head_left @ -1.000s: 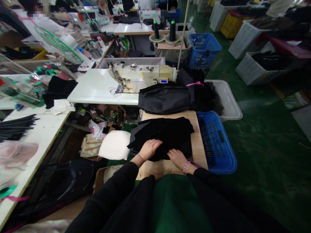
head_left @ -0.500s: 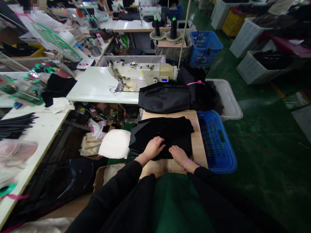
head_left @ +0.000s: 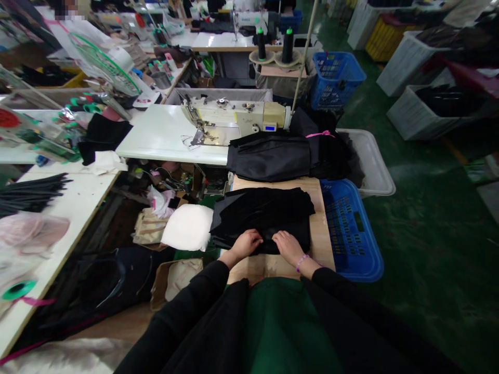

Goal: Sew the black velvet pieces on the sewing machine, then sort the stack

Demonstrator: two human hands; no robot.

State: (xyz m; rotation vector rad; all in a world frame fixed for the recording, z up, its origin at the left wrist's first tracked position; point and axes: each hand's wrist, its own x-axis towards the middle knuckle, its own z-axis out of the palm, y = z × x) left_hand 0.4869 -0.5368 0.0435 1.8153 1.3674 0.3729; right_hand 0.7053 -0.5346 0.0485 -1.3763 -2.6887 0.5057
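A stack of black fabric pieces [head_left: 268, 210] lies on a light wooden board [head_left: 325, 244] in front of my body. My left hand [head_left: 248, 242] is at the stack's near edge, its fingers bent and closed on the cloth. Close by on the right, my right hand [head_left: 287, 245] has its fingertips curled onto the same near edge. A small gap separates the two hands. Behind the stack lies another pile of dark fabric [head_left: 268, 156], beside a bundle tied with a pink strip [head_left: 319, 134].
A sewing machine [head_left: 241, 117] stands on a white table [head_left: 156, 130] beyond the board. Right of the board are a blue basket [head_left: 370, 249] and a pale bin [head_left: 384, 171]. A white padded seat [head_left: 187, 227] is on the left.
Both hands have moved slightly at the stack's near edge, and the left fingers have come closer together on the cloth. The whole view has shifted a little.
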